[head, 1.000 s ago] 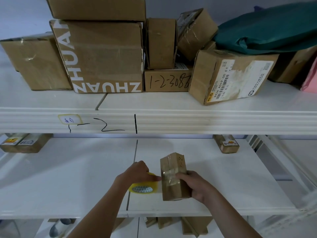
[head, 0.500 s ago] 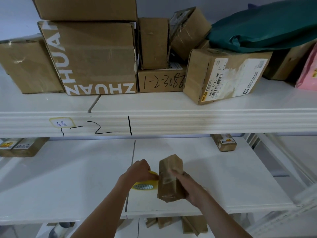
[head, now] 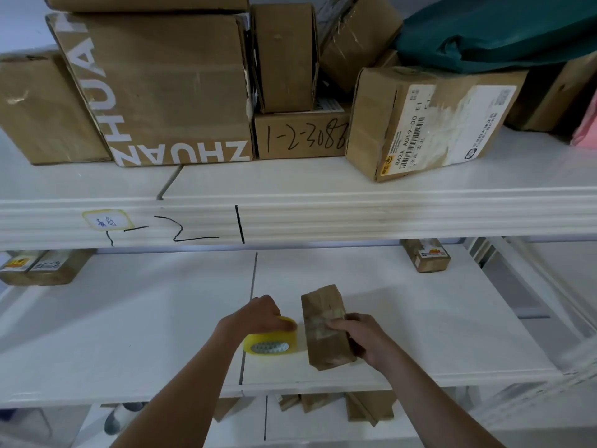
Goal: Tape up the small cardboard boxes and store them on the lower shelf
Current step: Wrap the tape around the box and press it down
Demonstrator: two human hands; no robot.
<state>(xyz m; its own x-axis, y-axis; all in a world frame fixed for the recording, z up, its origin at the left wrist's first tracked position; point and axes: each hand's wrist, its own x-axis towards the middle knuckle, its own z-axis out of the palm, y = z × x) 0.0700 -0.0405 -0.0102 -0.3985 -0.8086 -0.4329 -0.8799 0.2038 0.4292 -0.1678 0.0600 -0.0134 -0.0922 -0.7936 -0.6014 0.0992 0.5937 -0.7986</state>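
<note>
The taping looks well advanced but not finished: the small cardboard box (head: pixel 326 328) stands on the middle shelf (head: pixel 129 334), near its front edge, and a band of clear tape already runs across its upper face, while the storing on the lower shelf (head: pixel 323 428) is, by my judgement, still to do. Down there some brown boxes (head: pixel 368 407) already stand under the front edge, so the free place seems limited, though most of it is hidden. On the top shelf (head: pixel 323 218) a crowd of big cartons (head: pixel 168 92) and a green bag (head: pixel 497 30) rest; they do not block the work. At the back of the middle shelf, small parcels lie on the left (head: pixel 42 266) and on the right (head: pixel 426 255), well apart from the hands. The right hand (head: pixel 365 341) holds the box from its right side, fingers curled over the taped band. The left hand (head: pixel 258 315) grips the yellow tape roll (head: pixel 271 339) from above, just beside the box.
</note>
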